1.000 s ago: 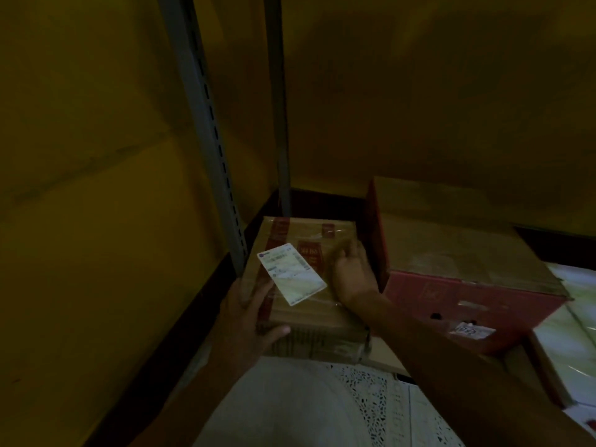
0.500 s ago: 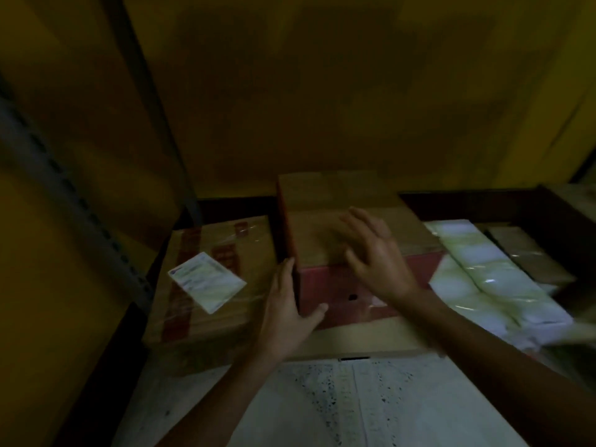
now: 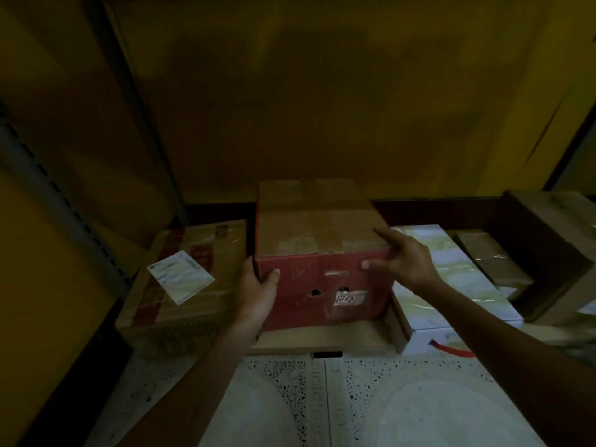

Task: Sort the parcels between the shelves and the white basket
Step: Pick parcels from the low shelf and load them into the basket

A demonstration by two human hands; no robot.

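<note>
A tall red-sided cardboard box [image 3: 317, 240] stands in the middle of the floor-level shelf, on a flat piece of cardboard [image 3: 319, 340]. My left hand [image 3: 258, 291] grips its front left corner, thumb on the red face. At the box's upper right corner my right hand [image 3: 403, 259] has straight spread fingers; whether it touches is unclear. A flat brown parcel [image 3: 183, 279] with red tape and a white label lies to the left. The white basket is out of view.
Right of the red box lie white-and-green wrapped parcels [image 3: 451, 285], a small brown parcel [image 3: 493, 259] and a larger carton [image 3: 554, 250]. A grey slotted shelf post [image 3: 64, 214] rises at left. Yellow walls close the back and left. Speckled white floor [image 3: 322, 398] lies in front.
Both hands left the labelled flat parcel and moved right to the red box. My left hand now grips its left corner and my right hand has slid to its right corner.
</note>
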